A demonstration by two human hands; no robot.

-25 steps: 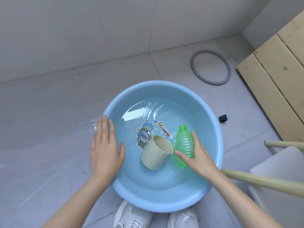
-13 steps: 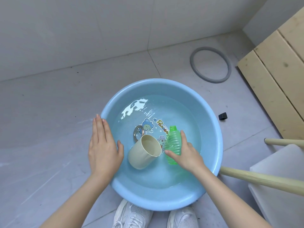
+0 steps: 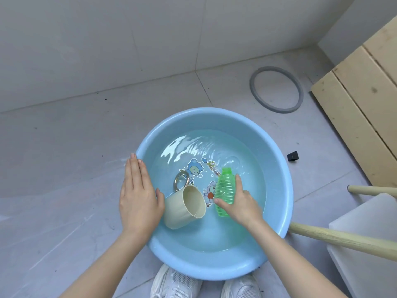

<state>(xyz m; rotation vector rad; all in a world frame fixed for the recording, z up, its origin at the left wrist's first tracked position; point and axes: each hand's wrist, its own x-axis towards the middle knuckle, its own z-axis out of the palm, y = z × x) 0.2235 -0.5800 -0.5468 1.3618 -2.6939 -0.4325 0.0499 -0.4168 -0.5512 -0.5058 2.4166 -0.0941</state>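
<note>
Grey tile floor, blue basin [image 3: 214,119] of water. Right hand [image 3: 240,206] grip wraps the green bottle [image 3: 224,186], which lies in the water near the middle. Left hand [image 3: 137,196] lies flat with straight fingers on the rim. Best to brace the rim and dunk slowly, or water slops over.

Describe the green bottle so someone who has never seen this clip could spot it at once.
Find the round light-blue plastic basin of water on the grey floor. Inside it, right of the beige plastic cup lying on its side, the right hand holds a translucent green ribbed plastic bottle. Nothing else there is bright green and ribbed.
</note>
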